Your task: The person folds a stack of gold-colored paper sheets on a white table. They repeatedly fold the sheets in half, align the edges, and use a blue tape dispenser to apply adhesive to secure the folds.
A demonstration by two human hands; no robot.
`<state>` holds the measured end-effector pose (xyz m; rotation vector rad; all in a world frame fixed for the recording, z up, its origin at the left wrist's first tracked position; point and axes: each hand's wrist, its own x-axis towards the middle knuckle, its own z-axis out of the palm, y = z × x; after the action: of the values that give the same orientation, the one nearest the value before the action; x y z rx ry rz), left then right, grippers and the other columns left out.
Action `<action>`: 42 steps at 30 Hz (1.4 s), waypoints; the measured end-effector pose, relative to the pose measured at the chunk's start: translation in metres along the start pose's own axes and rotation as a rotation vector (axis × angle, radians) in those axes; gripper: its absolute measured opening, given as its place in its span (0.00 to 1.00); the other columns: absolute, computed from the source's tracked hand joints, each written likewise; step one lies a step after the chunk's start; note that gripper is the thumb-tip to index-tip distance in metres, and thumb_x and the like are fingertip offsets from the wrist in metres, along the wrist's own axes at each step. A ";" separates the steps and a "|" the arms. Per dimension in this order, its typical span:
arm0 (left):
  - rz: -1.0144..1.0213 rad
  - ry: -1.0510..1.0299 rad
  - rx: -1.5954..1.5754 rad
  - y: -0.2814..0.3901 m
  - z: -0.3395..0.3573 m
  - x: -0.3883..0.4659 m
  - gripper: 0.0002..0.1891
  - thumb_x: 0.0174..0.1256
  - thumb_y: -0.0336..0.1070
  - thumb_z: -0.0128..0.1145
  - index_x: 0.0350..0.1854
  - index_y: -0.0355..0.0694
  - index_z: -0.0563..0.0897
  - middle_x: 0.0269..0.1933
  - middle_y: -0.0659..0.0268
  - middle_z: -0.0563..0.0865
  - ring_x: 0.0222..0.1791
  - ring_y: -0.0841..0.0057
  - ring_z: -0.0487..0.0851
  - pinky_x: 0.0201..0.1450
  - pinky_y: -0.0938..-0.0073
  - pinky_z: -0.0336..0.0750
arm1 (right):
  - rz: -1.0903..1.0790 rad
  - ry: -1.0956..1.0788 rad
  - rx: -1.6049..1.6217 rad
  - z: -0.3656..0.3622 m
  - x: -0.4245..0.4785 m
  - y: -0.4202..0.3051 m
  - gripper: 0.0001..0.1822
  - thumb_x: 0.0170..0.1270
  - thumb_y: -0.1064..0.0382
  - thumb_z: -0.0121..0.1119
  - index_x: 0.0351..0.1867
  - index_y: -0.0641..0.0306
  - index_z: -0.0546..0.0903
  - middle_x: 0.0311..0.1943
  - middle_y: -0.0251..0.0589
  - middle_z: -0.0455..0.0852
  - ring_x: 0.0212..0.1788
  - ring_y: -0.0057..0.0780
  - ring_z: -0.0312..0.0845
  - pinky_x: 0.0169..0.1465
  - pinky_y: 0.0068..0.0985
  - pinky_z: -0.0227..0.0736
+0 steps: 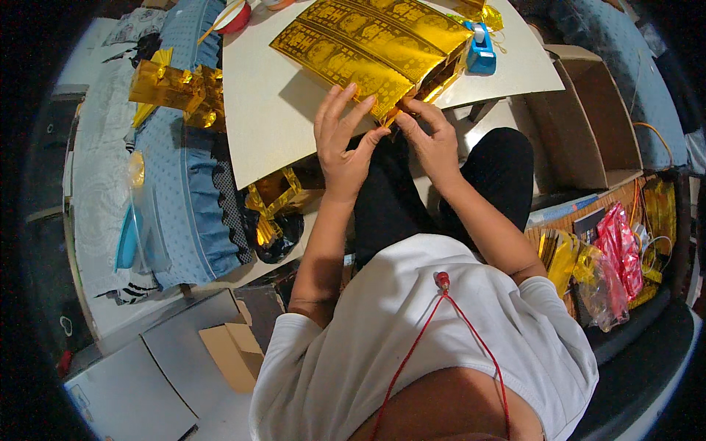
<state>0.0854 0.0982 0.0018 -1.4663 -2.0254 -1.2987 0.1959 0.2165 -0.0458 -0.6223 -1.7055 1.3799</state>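
A large gold foil paper box [375, 38] with dark printed patterns lies on the white table [259, 116], its near corner reaching the table's front edge. My left hand [345, 135] spreads its fingers on the printed top face, with the thumb at the near corner. At that same corner, the thumb and index finger of my right hand [433, 135] pinch the foil edge. The box's end on the right is partly open and shows a dark inside. Just right of the box stands a blue tape dispenser [481, 49] with a roll of tape.
A red bowl [237, 16] sits at the table's far left. Folded gold foil pieces [171, 91] rest on the blue cloth at left. An open cardboard box [579, 121] stands at right, above gold paper sheets [557, 256] and a pink plastic bag [618, 248].
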 end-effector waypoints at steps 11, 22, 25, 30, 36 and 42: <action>0.008 0.091 -0.078 -0.003 -0.003 0.002 0.27 0.64 0.34 0.71 0.66 0.38 0.79 0.67 0.57 0.81 0.70 0.59 0.75 0.73 0.59 0.67 | 0.031 -0.038 0.036 -0.002 0.003 -0.004 0.13 0.62 0.63 0.74 0.43 0.70 0.87 0.43 0.44 0.88 0.49 0.35 0.83 0.57 0.27 0.74; -0.574 0.321 -0.481 -0.122 -0.001 0.102 0.35 0.75 0.50 0.60 0.73 0.31 0.64 0.68 0.51 0.71 0.69 0.64 0.71 0.73 0.66 0.62 | 0.033 -0.054 -0.014 0.000 0.000 0.007 0.19 0.60 0.60 0.76 0.47 0.70 0.86 0.47 0.45 0.87 0.53 0.34 0.82 0.60 0.27 0.73; -0.615 0.280 -0.578 -0.123 0.006 0.110 0.38 0.70 0.48 0.66 0.72 0.31 0.64 0.64 0.51 0.73 0.65 0.66 0.73 0.69 0.68 0.66 | 0.072 -0.082 0.019 -0.003 0.003 0.003 0.19 0.60 0.59 0.76 0.47 0.71 0.87 0.48 0.45 0.88 0.52 0.35 0.82 0.60 0.27 0.73; -0.622 0.401 -0.728 -0.127 0.018 0.113 0.36 0.64 0.38 0.71 0.68 0.32 0.63 0.61 0.53 0.74 0.61 0.67 0.75 0.66 0.69 0.69 | 0.087 -0.153 0.048 -0.007 0.008 0.005 0.19 0.61 0.59 0.75 0.46 0.71 0.87 0.50 0.46 0.88 0.54 0.35 0.81 0.62 0.28 0.72; -0.629 0.427 -0.744 -0.138 0.023 0.111 0.33 0.66 0.35 0.68 0.65 0.32 0.62 0.57 0.55 0.76 0.56 0.70 0.78 0.62 0.70 0.73 | 0.152 -0.225 0.021 -0.012 0.013 -0.004 0.23 0.60 0.54 0.76 0.49 0.71 0.87 0.51 0.48 0.88 0.57 0.38 0.81 0.64 0.30 0.71; -0.610 0.424 -0.756 -0.137 0.024 0.111 0.32 0.66 0.34 0.68 0.65 0.31 0.62 0.57 0.56 0.76 0.56 0.71 0.78 0.60 0.71 0.74 | 0.201 -0.260 0.030 -0.014 0.017 -0.007 0.25 0.60 0.53 0.76 0.51 0.72 0.87 0.54 0.51 0.87 0.58 0.39 0.80 0.66 0.31 0.70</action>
<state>-0.0754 0.1743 0.0003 -0.6521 -1.8153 -2.5683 0.1996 0.2358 -0.0330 -0.6330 -1.8604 1.6860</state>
